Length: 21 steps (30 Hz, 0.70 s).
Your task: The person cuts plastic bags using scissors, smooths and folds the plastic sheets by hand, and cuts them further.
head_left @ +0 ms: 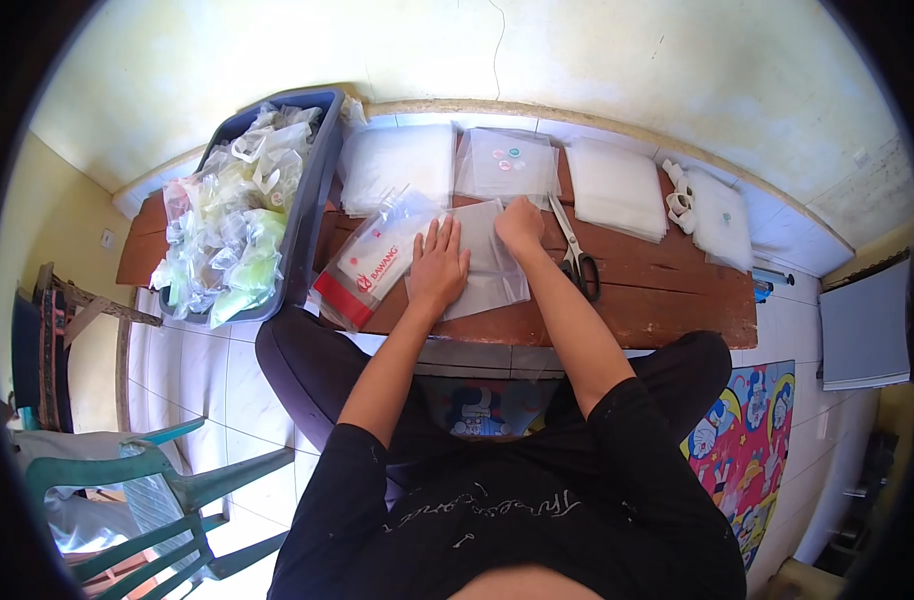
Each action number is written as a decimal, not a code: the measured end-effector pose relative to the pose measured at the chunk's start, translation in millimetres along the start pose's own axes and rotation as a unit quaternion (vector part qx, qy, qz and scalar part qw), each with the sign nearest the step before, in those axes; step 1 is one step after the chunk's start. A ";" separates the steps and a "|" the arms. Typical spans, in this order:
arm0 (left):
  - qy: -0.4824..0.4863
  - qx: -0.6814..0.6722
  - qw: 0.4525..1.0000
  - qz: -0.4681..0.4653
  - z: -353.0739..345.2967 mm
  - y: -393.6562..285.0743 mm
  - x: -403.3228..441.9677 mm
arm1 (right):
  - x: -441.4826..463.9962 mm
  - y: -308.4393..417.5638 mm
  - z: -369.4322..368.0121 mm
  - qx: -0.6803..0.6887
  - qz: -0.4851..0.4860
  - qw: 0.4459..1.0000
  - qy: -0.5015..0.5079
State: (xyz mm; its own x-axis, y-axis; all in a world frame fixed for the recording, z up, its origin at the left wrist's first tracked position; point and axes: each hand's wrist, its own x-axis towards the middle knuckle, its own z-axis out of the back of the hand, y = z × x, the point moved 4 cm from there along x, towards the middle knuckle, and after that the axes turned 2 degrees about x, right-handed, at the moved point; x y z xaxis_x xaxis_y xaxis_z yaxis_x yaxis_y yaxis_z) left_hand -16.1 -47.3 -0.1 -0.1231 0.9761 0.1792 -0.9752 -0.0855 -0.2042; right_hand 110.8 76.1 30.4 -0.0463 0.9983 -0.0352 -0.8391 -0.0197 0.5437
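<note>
My left hand lies flat with its fingers extended, across the edge of a printed plastic bag with a red band and the word BAWANG, and a clear plastic bag beside it. My right hand is curled closed at the upper right edge of the clear bag; what its fingers hold, if anything, is hidden. Just right of that hand, scissors with black handles rest on the brown wooden table, blades pointing away from me.
A grey-blue tub heaped with bundled plastic bags stands at the left. Along the wall are stacks of clear plastic sheets, one bearing round stickers, and a white roll. A green chair is lower left.
</note>
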 end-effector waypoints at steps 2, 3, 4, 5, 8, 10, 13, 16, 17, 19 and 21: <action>-0.001 -0.001 1.000 0.000 0.1 -0.1 1.0 | 2.7 1.2 0.0 -0.009 0.005 1.000 0.002; -0.001 0.000 1.000 0.002 -0.4 0.0 -0.2 | 2.6 1.3 -0.6 -0.014 0.001 1.000 0.021; -0.002 -0.001 1.000 0.002 -0.4 0.2 -0.8 | 2.4 2.1 -1.0 -0.018 -0.002 0.999 0.040; -0.003 -0.003 1.000 0.002 0.0 0.4 -0.5 | 2.4 3.5 0.6 -0.019 -0.001 0.999 0.038; -0.003 -0.012 1.000 0.002 -0.2 0.1 -0.4 | 2.5 3.3 4.3 -0.003 -0.012 0.999 0.037; -0.004 -0.016 1.000 0.003 -0.4 1.7 -1.5 | 2.0 2.5 0.7 0.010 0.011 0.999 0.031; -0.026 -0.021 0.999 0.008 3.8 1.2 -3.4 | 13.5 -8.9 -17.8 0.039 0.062 0.997 0.012; -0.053 -0.024 0.998 0.011 12.4 -1.4 0.7 | 13.4 -3.8 -7.2 0.087 0.097 0.991 -0.013; -0.064 -0.034 0.997 0.006 15.7 -2.4 6.4 | 16.1 1.5 -2.5 0.088 0.100 0.991 -0.016; -0.078 -0.041 0.996 0.001 21.3 -3.6 16.7 | 26.5 7.3 0.3 0.117 0.113 0.986 -0.028; -0.079 -0.070 0.994 -0.028 23.5 -5.1 29.1 | 41.9 12.6 2.3 0.111 0.119 0.986 -0.022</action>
State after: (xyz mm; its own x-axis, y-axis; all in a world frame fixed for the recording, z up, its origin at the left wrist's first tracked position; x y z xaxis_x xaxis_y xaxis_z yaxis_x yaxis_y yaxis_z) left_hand -19.0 -23.2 28.7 -0.1074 0.9338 0.3412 -0.9475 0.0078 -0.3197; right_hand 99.5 117.8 37.7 -0.1990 0.9685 0.1494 -0.6673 -0.2456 0.7032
